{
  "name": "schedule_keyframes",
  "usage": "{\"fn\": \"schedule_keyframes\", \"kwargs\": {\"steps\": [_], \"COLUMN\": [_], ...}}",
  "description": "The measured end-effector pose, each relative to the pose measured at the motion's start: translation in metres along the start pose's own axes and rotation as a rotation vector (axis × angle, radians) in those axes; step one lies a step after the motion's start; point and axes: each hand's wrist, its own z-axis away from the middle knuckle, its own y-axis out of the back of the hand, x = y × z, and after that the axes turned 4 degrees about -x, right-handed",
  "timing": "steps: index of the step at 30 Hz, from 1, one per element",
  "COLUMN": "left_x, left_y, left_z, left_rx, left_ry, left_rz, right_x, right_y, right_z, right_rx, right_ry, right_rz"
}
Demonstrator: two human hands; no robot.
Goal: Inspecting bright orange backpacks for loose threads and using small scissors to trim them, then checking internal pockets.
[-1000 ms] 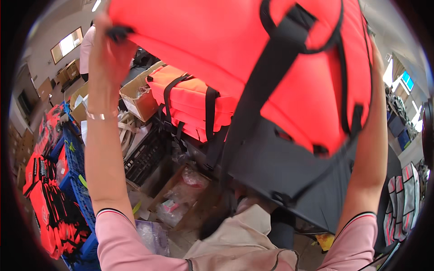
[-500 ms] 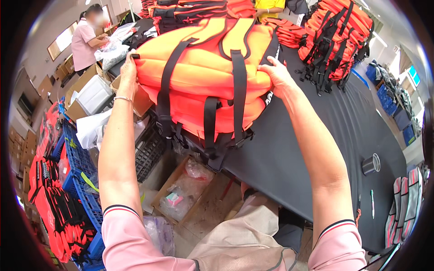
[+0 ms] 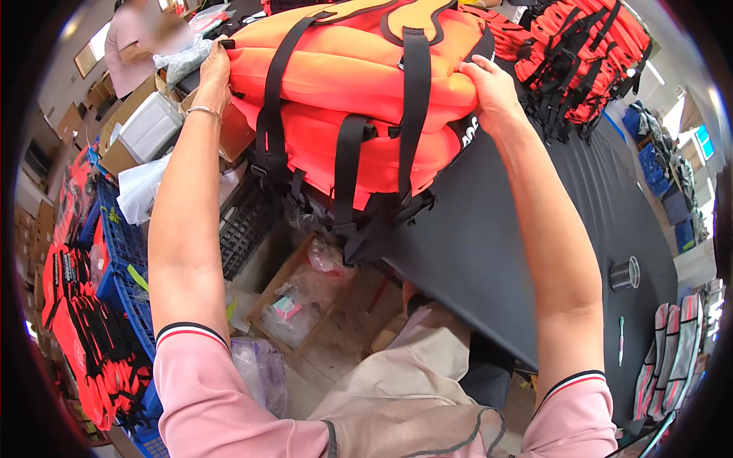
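A bulky bundle of orange life vests (image 3: pixel 336 76) with black webbing straps hangs at the edge of the black-covered table, held up between my two hands. At its left edge my left hand (image 3: pixel 216 70) is closed on the orange fabric near a small black tab. My right hand (image 3: pixel 492 90) grips the right side, with the thumb on top and the other fingers partly hidden. Black straps (image 3: pixel 348 164) and buckles dangle from the near, lower side. How many vests are in the bundle I cannot tell.
The black table (image 3: pixel 489 244) bears a cup (image 3: pixel 624 273), a toothbrush-like stick (image 3: pixel 621 340), grey padded strips (image 3: pixel 666 362) and a stack of orange vests (image 3: pixel 584 61). Blue crates (image 3: pixel 126 244), more vests (image 3: pixel 84 336) and an open carton (image 3: pixel 286 298) are left. A person (image 3: pixel 131 46) stands far left.
The vest bundle and both hands sit higher in the picture, farther from me. The whole view has also shifted somewhat. Both hands keep their hold.
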Motion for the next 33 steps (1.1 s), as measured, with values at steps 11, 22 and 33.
{"fn": "schedule_keyframes", "kwargs": {"steps": [11, 22, 33], "left_x": [-0.009, -0.051, -0.063], "left_y": [-0.027, -0.062, -0.049], "left_z": [0.185, 0.275, 0.266], "left_rx": [0.147, -0.318, -0.267], "left_ry": [-1.134, -1.276, -1.362], "left_rz": [-0.416, -0.582, -0.64], "right_x": [-0.023, -0.092, -0.013], "right_y": [-0.002, -0.011, -0.011], "right_z": [0.035, -0.048, -0.005], "right_rx": [-0.124, -0.086, 0.007], "right_ry": [-0.251, -0.042, 0.083], "right_rz": [-0.006, -0.413, -0.171]}}
